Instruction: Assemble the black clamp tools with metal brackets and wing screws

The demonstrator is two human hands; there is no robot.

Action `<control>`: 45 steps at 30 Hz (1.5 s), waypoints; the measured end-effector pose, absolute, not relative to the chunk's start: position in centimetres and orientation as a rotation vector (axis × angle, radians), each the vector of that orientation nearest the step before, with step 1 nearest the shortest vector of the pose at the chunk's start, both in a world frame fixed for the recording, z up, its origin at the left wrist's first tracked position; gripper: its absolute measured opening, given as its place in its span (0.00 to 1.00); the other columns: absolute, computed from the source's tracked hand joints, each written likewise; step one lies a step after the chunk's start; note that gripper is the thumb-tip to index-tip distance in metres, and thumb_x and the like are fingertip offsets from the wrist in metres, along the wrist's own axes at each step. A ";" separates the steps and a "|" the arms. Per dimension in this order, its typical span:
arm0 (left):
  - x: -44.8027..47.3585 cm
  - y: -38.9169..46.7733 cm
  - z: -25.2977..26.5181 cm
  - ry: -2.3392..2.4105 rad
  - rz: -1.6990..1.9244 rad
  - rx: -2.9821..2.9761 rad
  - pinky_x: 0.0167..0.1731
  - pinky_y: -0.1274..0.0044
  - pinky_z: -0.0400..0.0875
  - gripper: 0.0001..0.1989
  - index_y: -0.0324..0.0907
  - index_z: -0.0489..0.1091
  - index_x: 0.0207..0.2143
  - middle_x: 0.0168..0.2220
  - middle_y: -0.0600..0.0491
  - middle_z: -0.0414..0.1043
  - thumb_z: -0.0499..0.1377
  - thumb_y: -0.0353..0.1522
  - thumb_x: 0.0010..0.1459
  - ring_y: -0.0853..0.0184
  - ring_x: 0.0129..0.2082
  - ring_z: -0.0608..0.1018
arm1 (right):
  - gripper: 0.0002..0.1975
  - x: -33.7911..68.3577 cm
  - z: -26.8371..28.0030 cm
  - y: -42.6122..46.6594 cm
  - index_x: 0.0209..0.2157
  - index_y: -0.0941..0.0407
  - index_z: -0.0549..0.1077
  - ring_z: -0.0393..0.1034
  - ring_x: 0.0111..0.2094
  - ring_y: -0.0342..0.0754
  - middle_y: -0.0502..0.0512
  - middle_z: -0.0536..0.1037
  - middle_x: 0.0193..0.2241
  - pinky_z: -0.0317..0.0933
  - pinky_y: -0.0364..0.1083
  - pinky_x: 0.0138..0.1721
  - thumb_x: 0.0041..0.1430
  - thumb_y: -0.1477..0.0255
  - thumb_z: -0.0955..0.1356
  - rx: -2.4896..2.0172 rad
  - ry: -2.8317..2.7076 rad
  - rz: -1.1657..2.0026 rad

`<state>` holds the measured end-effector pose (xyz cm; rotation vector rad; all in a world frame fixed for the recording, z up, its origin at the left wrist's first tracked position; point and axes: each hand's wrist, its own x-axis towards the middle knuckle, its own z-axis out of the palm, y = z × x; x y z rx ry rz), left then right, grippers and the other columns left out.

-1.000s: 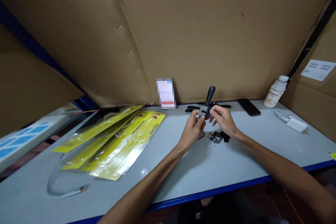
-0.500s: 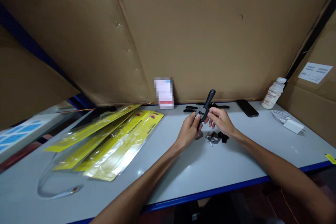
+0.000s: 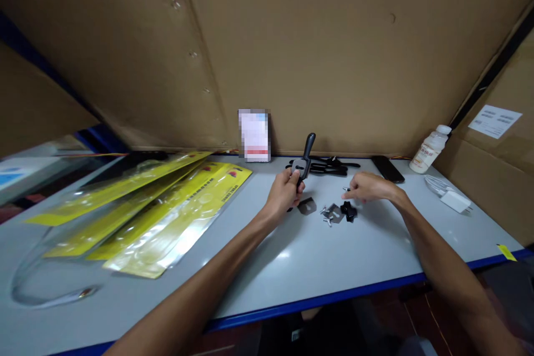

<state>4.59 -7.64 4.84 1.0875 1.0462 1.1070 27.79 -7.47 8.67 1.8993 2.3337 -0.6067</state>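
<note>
There, just right of frame centre, your left hand (image 3: 285, 193) gripped the black-handled tool (image 3: 307, 147); farther right, your right hand (image 3: 366, 186) pinched a small silver screw (image 3: 346, 189) between closed fingertips.

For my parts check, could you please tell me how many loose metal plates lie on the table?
2: one plate near the left hand, another plate beside the black piece; more may be hidden.
</note>
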 end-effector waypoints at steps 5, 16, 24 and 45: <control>4.5 -8.0 5.1 1.016 1.071 1.005 0.12 0.87 0.44 0.11 0.43 0.54 0.29 0.19 0.62 0.58 0.49 0.31 0.67 0.79 0.13 0.53 | 0.18 27.1 7.6 -7.4 0.19 0.56 0.72 0.65 0.23 0.45 0.51 0.73 0.17 0.51 0.44 0.26 0.50 0.57 0.73 1.809 2.223 -0.623; 4.7 -8.5 5.3 0.929 0.981 0.929 0.12 0.87 0.45 0.10 0.43 0.55 0.29 0.19 0.60 0.59 0.51 0.31 0.64 0.79 0.13 0.55 | 0.17 26.6 7.3 -6.4 0.22 0.57 0.68 0.58 0.17 0.38 0.50 0.73 0.19 0.47 0.40 0.19 0.46 0.60 0.74 2.134 2.428 -1.922; 6.6 -9.2 3.8 0.947 0.957 1.078 0.10 0.86 0.46 0.10 0.44 0.58 0.31 0.17 0.62 0.59 0.53 0.37 0.64 0.77 0.11 0.57 | 0.20 22.1 5.8 -7.7 0.23 0.56 0.68 0.54 0.16 0.39 0.46 0.67 0.16 0.46 0.41 0.18 0.46 0.53 0.73 2.396 2.693 -2.053; 6.5 -9.5 4.1 0.862 0.995 1.284 0.11 0.86 0.48 0.14 0.43 0.60 0.32 0.17 0.63 0.56 0.57 0.43 0.61 0.78 0.12 0.57 | 0.21 21.1 4.7 -8.4 0.19 0.54 0.61 0.60 0.20 0.43 0.47 0.66 0.14 0.52 0.43 0.25 0.62 0.59 0.64 2.505 3.045 -0.905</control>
